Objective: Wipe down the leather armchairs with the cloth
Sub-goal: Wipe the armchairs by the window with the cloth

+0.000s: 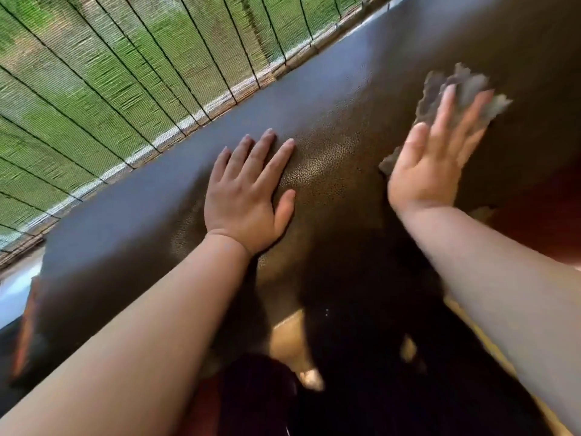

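A dark brown leather armchair back [330, 114] runs diagonally across the view, its grain shining in the middle. My left hand [248, 196] lies flat on the top of the backrest with fingers straight and spread. My right hand [437, 158] presses a grey cloth [462, 86] against the leather further right, fingers straight over it. The cloth is blurred and sticks out beyond the fingertips and below the palm. Most of the cloth under the hand is hidden.
A green woven blind [110, 83] with dark vertical cords hangs just behind the chair. Below the backrest the seat area [361, 309] is dark, with a pale floor patch [289, 338] and a foot showing near the bottom.
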The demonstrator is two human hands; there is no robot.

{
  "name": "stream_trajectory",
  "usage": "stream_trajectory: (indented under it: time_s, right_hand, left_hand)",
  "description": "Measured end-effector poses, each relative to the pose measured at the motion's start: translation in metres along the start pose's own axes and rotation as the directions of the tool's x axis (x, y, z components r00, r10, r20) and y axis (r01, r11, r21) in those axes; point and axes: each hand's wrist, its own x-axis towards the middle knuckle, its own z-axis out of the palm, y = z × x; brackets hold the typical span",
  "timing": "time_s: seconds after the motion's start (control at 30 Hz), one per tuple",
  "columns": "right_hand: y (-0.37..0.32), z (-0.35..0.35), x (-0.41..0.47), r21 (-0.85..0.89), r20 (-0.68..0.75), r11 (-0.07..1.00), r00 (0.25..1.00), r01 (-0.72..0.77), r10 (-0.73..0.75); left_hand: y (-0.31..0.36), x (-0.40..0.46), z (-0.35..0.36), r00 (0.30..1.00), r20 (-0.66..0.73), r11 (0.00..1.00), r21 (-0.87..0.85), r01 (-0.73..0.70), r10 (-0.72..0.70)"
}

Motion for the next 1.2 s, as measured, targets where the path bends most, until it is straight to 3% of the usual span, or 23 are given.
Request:
stream_trajectory:
  time_s: [0.07, 0.1, 0.17, 0.23, 0.3, 0.4, 0.5, 0.57, 0.67, 0.73, 0.77, 0.83, 0.9, 0.93, 1.03, 1.1, 1.17, 1.2]
  right_hand:
    - [-0.013, 0.008, -0.018, 0.116, -0.046, 0.979, 0.984, -0.166, 0.173]
    - [-0.023, 0.012, -0.041, 0.123, -0.017, 0.979, 0.986, -0.161, 0.164]
    - [-0.035, 0.019, -0.101, 0.092, 0.137, 0.995, 0.990, 0.031, -0.043]
    - [-0.028, 0.019, -0.143, 0.022, 0.282, 0.977, 0.936, 0.212, -0.209]
    - [-0.012, 0.021, -0.132, -0.009, 0.269, 0.959, 0.924, 0.283, -0.270]
    - [0.008, 0.020, -0.077, -0.038, 0.120, 0.953, 0.948, 0.300, -0.294]
    - [-0.003, 0.018, -0.076, 0.050, 0.004, 0.989, 0.990, 0.140, -0.141]
    - [-0.026, 0.026, -0.116, 0.137, 0.103, 0.982, 0.984, 0.127, -0.142]
    - [-0.031, 0.033, -0.163, 0.156, 0.308, 0.944, 0.894, 0.290, -0.326]
    - [-0.010, 0.032, -0.139, 0.112, 0.234, 0.920, 0.890, 0.375, -0.391]
    - [0.003, 0.033, -0.118, 0.095, 0.149, 0.939, 0.928, 0.329, -0.340]
    - [0.019, 0.040, -0.071, 0.149, -0.078, 0.989, 0.996, -0.022, 0.034]
    - [0.010, 0.046, -0.059, 0.284, -0.167, 0.902, 0.909, -0.326, 0.381]
    - [-0.005, 0.049, -0.076, 0.309, -0.153, 0.884, 0.899, -0.351, 0.410]
    - [-0.054, 0.059, -0.182, 0.246, 0.045, 0.955, 0.986, -0.166, 0.160]
    - [-0.059, 0.062, -0.228, 0.180, 0.193, 0.979, 0.979, -0.095, 0.059]
    - [-0.029, 0.072, -0.202, 0.183, 0.092, 0.979, 0.993, -0.085, 0.069]
    - [-0.010, 0.076, -0.176, 0.216, -0.015, 0.964, 0.986, -0.157, 0.164]
  left_hand:
    - [0.000, 0.000, 0.003, 1.000, -0.005, 1.000, 0.021, 0.011, -0.011]
    - [0.001, 0.000, 0.003, 1.000, 0.000, 0.999, 0.028, 0.021, -0.021]
    - [0.004, -0.002, 0.001, 0.999, 0.021, 0.998, 0.043, 0.042, -0.043]
    - [0.003, 0.000, 0.000, 0.999, 0.039, 0.998, 0.052, 0.035, -0.037]
    - [0.002, 0.000, 0.001, 0.999, 0.037, 0.997, 0.068, 0.036, -0.039]
    - [0.002, -0.002, 0.006, 0.999, 0.010, 0.996, 0.085, 0.029, -0.030]
    - [0.002, -0.002, 0.009, 1.000, 0.003, 0.996, 0.085, 0.028, -0.028]
    - [0.001, -0.003, 0.008, 0.999, -0.003, 0.996, 0.079, 0.032, -0.032]
    - [0.002, -0.003, 0.009, 1.000, -0.015, 0.998, 0.053, 0.017, -0.017]
    - [0.001, -0.003, 0.011, 0.999, -0.032, 0.999, 0.042, 0.018, -0.017]
    - [0.001, -0.004, 0.011, 0.999, -0.040, 0.999, 0.041, 0.018, -0.016]
    - [-0.001, -0.005, 0.013, 0.999, -0.053, 0.999, 0.039, 0.007, -0.005]
    - [-0.003, -0.004, 0.016, 0.998, -0.061, 1.000, 0.019, -0.012, 0.013]
    - [-0.003, -0.004, 0.016, 0.998, -0.062, 1.000, 0.005, -0.011, 0.011]
    - [-0.002, -0.006, 0.017, 0.998, -0.064, 1.000, 0.001, -0.005, 0.005]
    - [-0.004, -0.004, 0.015, 0.998, -0.060, 1.000, -0.011, -0.012, 0.011]
    - [-0.004, -0.005, 0.014, 0.998, -0.060, 1.000, -0.030, -0.010, 0.008]
    - [-0.005, -0.005, 0.014, 0.998, -0.060, 0.999, -0.039, -0.014, 0.011]
